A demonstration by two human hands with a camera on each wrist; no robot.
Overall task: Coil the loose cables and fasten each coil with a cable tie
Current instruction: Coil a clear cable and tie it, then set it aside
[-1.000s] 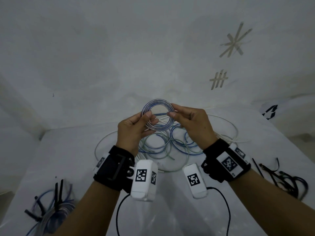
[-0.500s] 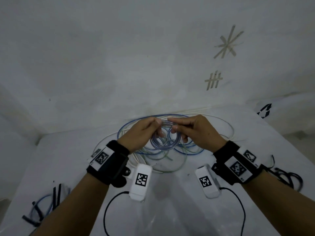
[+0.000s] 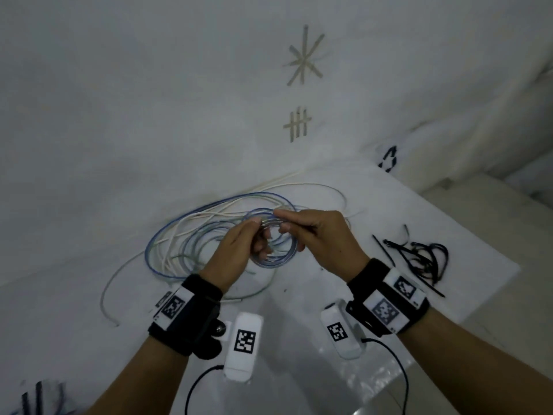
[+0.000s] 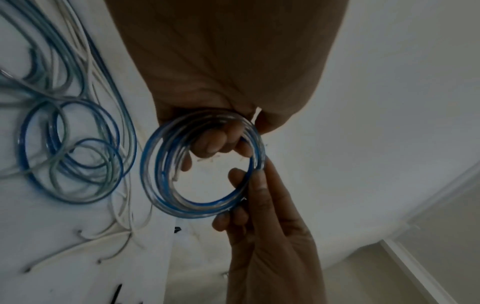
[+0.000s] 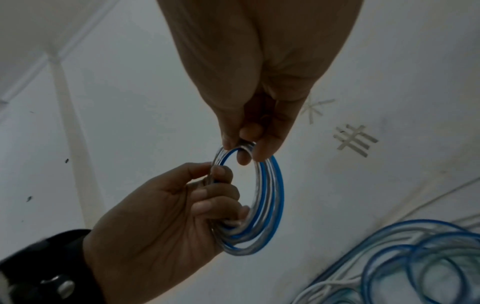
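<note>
A small coil of blue and clear cable (image 3: 279,260) hangs between both hands just above the table. My left hand (image 3: 259,235) grips its left side, fingers curled through the ring. My right hand (image 3: 281,220) pinches the top of the ring between thumb and fingertips. In the left wrist view the coil (image 4: 202,211) is a round ring with my left fingers (image 4: 215,142) inside it. The right wrist view shows the coil (image 5: 275,195) edge-on under my right fingertips (image 5: 262,148). Loose blue and white cables (image 3: 191,235) lie tangled on the table behind and left of the hands.
A heap of black cable ties (image 3: 419,259) lies on the white table (image 3: 74,324) to the right of my right wrist. Blue cable with black ties (image 3: 39,396) shows at the bottom left corner. The table's right edge (image 3: 478,235) drops to the floor; a white wall stands behind.
The coil, held up and facing me a second ago, has come down over the loose cables. Both hands have closed in on it, and the left fingers now curl through the ring.
</note>
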